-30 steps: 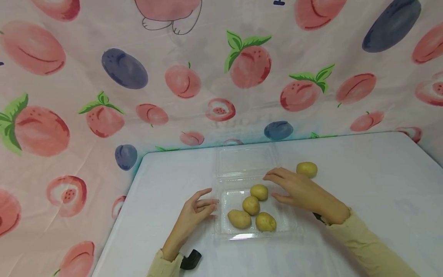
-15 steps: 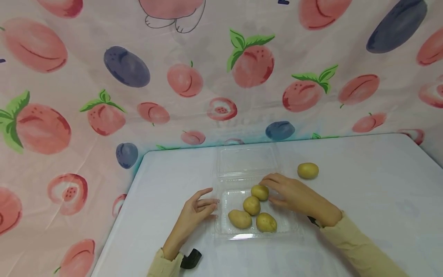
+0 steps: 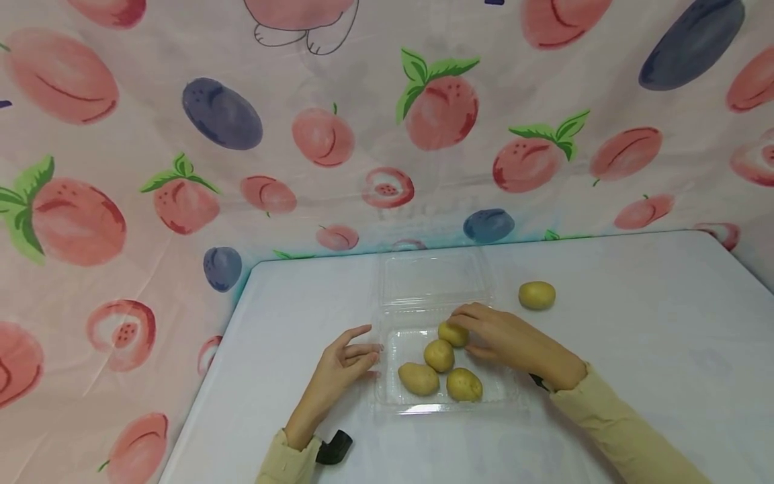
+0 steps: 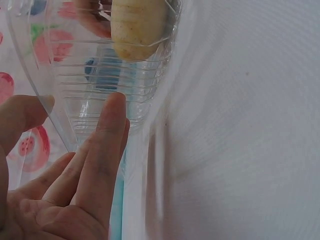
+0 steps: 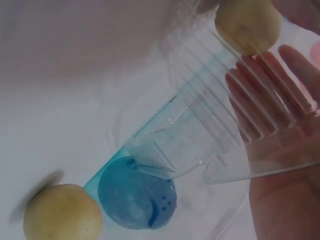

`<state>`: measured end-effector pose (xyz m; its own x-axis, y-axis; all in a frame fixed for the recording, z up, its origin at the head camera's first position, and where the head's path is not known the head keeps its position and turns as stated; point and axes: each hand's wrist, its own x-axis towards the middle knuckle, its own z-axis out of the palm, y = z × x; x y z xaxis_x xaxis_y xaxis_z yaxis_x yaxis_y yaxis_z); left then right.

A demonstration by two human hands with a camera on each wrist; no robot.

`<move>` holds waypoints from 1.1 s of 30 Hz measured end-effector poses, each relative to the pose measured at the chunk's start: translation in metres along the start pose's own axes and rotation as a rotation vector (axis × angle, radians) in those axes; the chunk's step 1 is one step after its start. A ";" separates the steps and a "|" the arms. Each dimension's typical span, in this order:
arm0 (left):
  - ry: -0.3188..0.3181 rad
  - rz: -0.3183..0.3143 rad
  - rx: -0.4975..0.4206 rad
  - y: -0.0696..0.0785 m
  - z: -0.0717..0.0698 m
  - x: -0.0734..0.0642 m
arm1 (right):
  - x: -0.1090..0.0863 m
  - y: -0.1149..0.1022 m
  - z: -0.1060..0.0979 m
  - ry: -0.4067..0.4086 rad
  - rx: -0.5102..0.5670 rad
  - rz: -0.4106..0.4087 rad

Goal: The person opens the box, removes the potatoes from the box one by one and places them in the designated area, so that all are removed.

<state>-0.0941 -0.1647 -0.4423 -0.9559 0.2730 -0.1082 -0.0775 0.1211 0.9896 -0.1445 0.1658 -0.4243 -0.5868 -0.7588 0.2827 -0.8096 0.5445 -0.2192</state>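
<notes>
Our left hand [image 3: 338, 361] lies relaxed beside the clear container [image 3: 404, 346] as our right hand [image 3: 506, 338] pinches the far potato [image 3: 450, 335], whose roundness could send it slipping against its neighbour [image 3: 439, 355].

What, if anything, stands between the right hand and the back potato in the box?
Nothing visible. The right hand reaches over the side of the open box and touches the back potato; the lid is folded back.

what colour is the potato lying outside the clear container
The potato outside the clear container is yellow; the head view shows it best.
</notes>
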 end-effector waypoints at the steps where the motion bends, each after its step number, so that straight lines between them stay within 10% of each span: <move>1: -0.003 0.001 0.001 0.000 0.000 0.000 | 0.000 0.000 0.000 -0.003 -0.001 0.001; 33: -0.003 -0.007 -0.021 0.001 0.000 0.001 | 0.009 0.000 0.005 -0.042 0.082 0.029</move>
<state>-0.0948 -0.1644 -0.4415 -0.9546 0.2747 -0.1154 -0.0901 0.1028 0.9906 -0.1496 0.1579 -0.4262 -0.6077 -0.7584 0.2358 -0.7874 0.5367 -0.3032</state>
